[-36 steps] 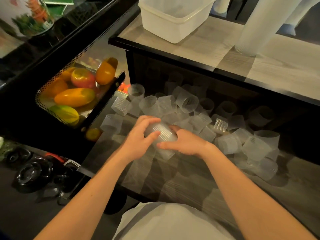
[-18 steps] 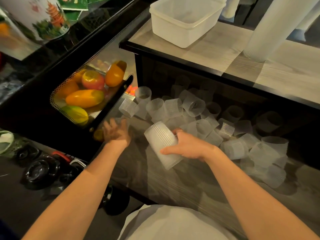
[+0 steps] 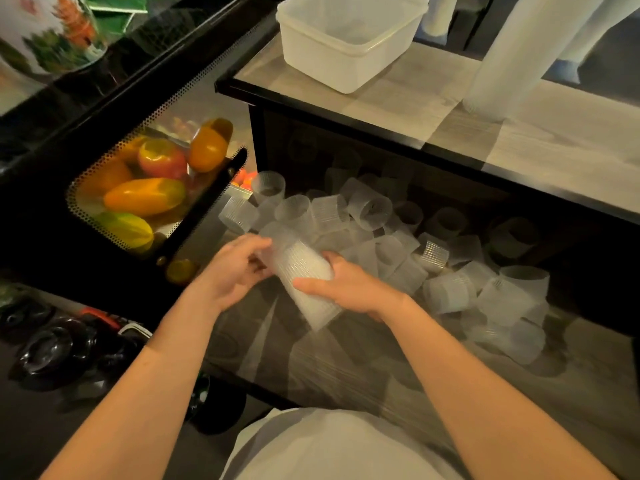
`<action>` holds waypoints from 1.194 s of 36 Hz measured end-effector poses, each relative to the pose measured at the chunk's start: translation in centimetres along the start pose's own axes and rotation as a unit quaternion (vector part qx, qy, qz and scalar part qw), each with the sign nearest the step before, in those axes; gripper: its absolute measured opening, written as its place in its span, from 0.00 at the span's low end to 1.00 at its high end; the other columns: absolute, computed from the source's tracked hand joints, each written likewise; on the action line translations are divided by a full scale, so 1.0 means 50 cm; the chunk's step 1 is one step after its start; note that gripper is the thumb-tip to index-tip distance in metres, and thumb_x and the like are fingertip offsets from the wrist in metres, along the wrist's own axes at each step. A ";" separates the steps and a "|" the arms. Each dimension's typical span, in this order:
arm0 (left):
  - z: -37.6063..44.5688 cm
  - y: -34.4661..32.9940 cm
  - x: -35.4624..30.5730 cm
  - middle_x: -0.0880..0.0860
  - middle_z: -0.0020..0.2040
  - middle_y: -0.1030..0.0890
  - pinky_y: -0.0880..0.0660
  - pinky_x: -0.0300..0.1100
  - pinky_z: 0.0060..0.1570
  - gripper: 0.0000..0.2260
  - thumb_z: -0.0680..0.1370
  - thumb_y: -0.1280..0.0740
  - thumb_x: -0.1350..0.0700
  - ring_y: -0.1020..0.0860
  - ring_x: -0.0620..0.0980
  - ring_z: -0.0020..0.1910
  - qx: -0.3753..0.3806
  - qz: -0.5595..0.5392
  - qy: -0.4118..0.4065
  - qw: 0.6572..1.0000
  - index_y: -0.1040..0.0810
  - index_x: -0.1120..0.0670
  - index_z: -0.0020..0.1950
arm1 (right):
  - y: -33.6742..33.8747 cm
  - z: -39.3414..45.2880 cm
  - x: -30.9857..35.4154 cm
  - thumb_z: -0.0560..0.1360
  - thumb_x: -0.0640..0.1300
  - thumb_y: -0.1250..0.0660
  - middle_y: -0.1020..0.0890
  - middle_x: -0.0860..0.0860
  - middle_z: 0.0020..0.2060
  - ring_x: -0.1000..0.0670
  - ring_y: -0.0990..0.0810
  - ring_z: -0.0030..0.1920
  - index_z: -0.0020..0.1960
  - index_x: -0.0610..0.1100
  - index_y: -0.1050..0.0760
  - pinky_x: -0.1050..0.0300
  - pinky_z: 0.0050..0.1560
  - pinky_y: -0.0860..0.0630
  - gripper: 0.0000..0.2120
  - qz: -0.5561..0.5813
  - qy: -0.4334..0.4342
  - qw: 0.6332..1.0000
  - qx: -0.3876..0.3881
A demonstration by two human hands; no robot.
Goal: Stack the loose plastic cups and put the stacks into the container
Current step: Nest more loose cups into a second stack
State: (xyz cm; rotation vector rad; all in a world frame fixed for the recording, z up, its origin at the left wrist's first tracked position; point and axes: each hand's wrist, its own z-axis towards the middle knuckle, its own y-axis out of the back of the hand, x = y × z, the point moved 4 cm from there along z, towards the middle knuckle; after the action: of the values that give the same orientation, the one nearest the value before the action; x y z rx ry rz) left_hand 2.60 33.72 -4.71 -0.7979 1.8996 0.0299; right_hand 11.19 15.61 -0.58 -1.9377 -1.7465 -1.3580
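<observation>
I have a short stack of cups (image 3: 304, 285) in my right hand (image 3: 346, 289), fingers (image 3: 311, 283) wrapped round its ribbed side, tilted with the upper end toward my left hand (image 3: 235, 271). The left hand's fingers curl at that end and seem to be pressing another cup on, though blur there keeps me from making out the cup itself. All this hangs just above the lower surface (image 3: 346, 368), at the near edge of the pile of loose cups (image 3: 381, 237).

By my reckoning I'm early in the job. The white container (image 3: 349, 39) on the upper surface looks empty as far as I can see into it, well apart from my hands. Dozens of cups lie scattered, some upright, most on their sides, spread rightward under the upper ledge. One stack is under way; nothing is put away yet.
</observation>
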 end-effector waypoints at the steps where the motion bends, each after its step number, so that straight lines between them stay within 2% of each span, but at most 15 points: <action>1: -0.003 -0.009 -0.004 0.59 0.54 0.21 0.23 0.52 0.56 0.03 0.81 0.36 0.59 0.23 0.57 0.57 0.027 0.031 -0.009 0.999 0.24 0.57 0.51 | 0.001 0.001 0.001 0.70 0.67 0.28 0.28 0.53 0.70 0.52 0.26 0.65 0.81 0.48 0.45 0.56 0.62 0.26 0.48 -0.003 -0.002 1.000 0.001; 4: -0.014 -0.040 -0.006 0.52 0.49 0.21 0.25 0.50 0.57 0.07 0.82 0.39 0.56 0.23 0.52 0.54 0.078 0.180 -0.047 0.980 0.24 0.54 0.47 | 0.007 0.001 -0.006 0.69 0.67 0.27 0.25 0.52 0.67 0.52 0.23 0.62 0.80 0.49 0.43 0.52 0.62 0.23 0.48 -0.021 -0.005 1.000 0.011; 7: -0.013 -0.073 0.011 0.52 0.60 0.21 0.26 0.51 0.63 0.10 0.83 0.43 0.51 0.22 0.49 0.61 0.104 0.238 -0.031 0.965 0.27 0.50 0.62 | 0.022 -0.009 -0.009 0.71 0.63 0.26 0.24 0.54 0.64 0.53 0.21 0.59 0.79 0.50 0.43 0.54 0.58 0.21 0.45 -0.006 0.002 1.000 -0.002; 9: -0.009 -0.094 0.016 0.53 0.63 0.21 0.25 0.50 0.62 0.15 0.84 0.46 0.48 0.22 0.50 0.62 0.111 0.198 -0.039 0.973 0.29 0.49 0.68 | 0.037 -0.012 -0.019 0.71 0.62 0.25 0.24 0.54 0.63 0.53 0.21 0.59 0.79 0.49 0.41 0.52 0.60 0.21 0.44 -0.003 -0.004 1.000 -0.022; 12: 0.009 -0.104 0.018 0.55 0.58 0.19 0.23 0.50 0.56 0.15 0.85 0.48 0.53 0.20 0.56 0.58 0.019 0.086 -0.068 0.994 0.26 0.53 0.65 | 0.063 -0.022 -0.034 0.65 0.66 0.24 0.23 0.53 0.64 0.51 0.21 0.60 0.78 0.47 0.39 0.49 0.62 0.22 0.49 0.028 -0.021 0.997 -0.065; 14: 0.024 -0.102 0.027 0.51 0.55 0.20 0.24 0.46 0.52 0.11 0.83 0.43 0.59 0.22 0.56 0.57 -0.063 0.146 -0.103 0.982 0.25 0.51 0.61 | 0.078 -0.032 -0.047 0.62 0.68 0.24 0.22 0.53 0.62 0.51 0.20 0.59 0.76 0.47 0.37 0.49 0.59 0.20 0.50 0.056 -0.038 0.994 -0.082; 17: 0.033 -0.124 0.048 0.47 0.62 0.28 0.29 0.39 0.57 0.21 0.78 0.33 0.59 0.28 0.47 0.62 -0.057 0.346 -0.129 0.928 0.31 0.46 0.69 | 0.096 -0.060 -0.061 0.70 0.63 0.26 0.23 0.53 0.58 0.52 0.21 0.55 0.69 0.50 0.35 0.54 0.50 0.21 0.35 0.074 -0.048 0.990 -0.109; 20: 0.026 -0.174 0.059 0.51 0.69 0.33 0.35 0.47 0.70 0.33 0.73 0.26 0.52 0.37 0.50 0.70 0.023 0.493 -0.206 0.845 0.37 0.48 0.75 | 0.116 -0.084 -0.086 0.72 0.61 0.26 0.22 0.53 0.57 0.52 0.21 0.54 0.67 0.52 0.34 0.52 0.50 0.21 0.30 0.097 -0.045 0.981 -0.162; 22: 0.029 -0.216 0.064 0.53 0.73 0.35 0.37 0.53 0.72 0.38 0.72 0.26 0.46 0.40 0.53 0.72 0.042 0.588 -0.230 0.775 0.39 0.50 0.77 | 0.124 -0.099 -0.106 0.71 0.60 0.25 0.21 0.52 0.57 0.51 0.20 0.54 0.65 0.51 0.32 0.49 0.52 0.20 0.28 0.136 -0.048 0.971 -0.191; 25: 0.041 -0.268 0.073 0.51 0.75 0.36 0.39 0.52 0.71 0.37 0.73 0.30 0.39 0.40 0.54 0.72 0.025 0.704 -0.222 0.674 0.41 0.47 0.77 | 0.131 -0.122 -0.136 0.70 0.61 0.24 0.19 0.50 0.58 0.49 0.18 0.55 0.67 0.48 0.31 0.45 0.55 0.19 0.32 0.167 -0.059 0.961 -0.213; 27: 0.049 -0.286 0.082 0.50 0.74 0.35 0.39 0.50 0.69 0.34 0.73 0.31 0.39 0.39 0.54 0.71 0.010 0.729 -0.217 0.649 0.40 0.43 0.76 | 0.133 -0.141 -0.152 0.70 0.60 0.24 0.20 0.50 0.58 0.49 0.19 0.55 0.67 0.47 0.31 0.47 0.53 0.19 0.32 0.180 -0.066 0.957 -0.217; 30: 0.060 -0.296 0.092 0.50 0.72 0.34 0.39 0.50 0.68 0.32 0.74 0.31 0.39 0.38 0.55 0.70 -0.003 0.733 -0.184 0.655 0.39 0.40 0.75 | 0.134 -0.168 -0.174 0.68 0.63 0.25 0.21 0.50 0.59 0.49 0.19 0.55 0.69 0.48 0.34 0.47 0.53 0.19 0.37 0.178 -0.085 0.957 -0.211; 33: 0.056 -0.297 0.090 0.52 0.71 0.35 0.39 0.51 0.69 0.35 0.73 0.29 0.41 0.39 0.57 0.69 -0.026 0.708 -0.166 0.686 0.41 0.41 0.76 | 0.136 -0.191 -0.189 0.67 0.66 0.26 0.22 0.51 0.60 0.48 0.20 0.56 0.71 0.48 0.35 0.45 0.55 0.19 0.41 0.155 -0.092 0.962 -0.207; 39: 0.017 -0.265 0.066 0.46 0.66 0.41 0.28 0.52 0.67 0.36 0.71 0.25 0.44 0.32 0.53 0.66 -0.050 0.492 -0.197 0.847 0.39 0.41 0.74 | 0.142 -0.221 -0.212 0.71 0.62 0.26 0.25 0.52 0.63 0.49 0.23 0.59 0.74 0.51 0.38 0.44 0.58 0.21 0.38 0.118 -0.092 0.969 -0.196; 43: -0.014 -0.264 0.038 0.46 0.68 0.34 0.26 0.44 0.56 0.33 0.73 0.26 0.43 0.29 0.47 0.61 -0.035 0.376 -0.180 0.908 0.39 0.38 0.74 | 0.146 -0.236 -0.214 0.72 0.60 0.25 0.25 0.54 0.62 0.50 0.23 0.58 0.73 0.53 0.38 0.47 0.57 0.22 0.36 0.104 -0.076 0.975 -0.180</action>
State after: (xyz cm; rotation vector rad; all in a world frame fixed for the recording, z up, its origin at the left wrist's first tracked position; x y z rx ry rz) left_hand 8.67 22.21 -1.67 -0.0470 1.7434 0.6780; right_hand 13.10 -1.72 1.32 -2.3950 -1.3755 -1.5694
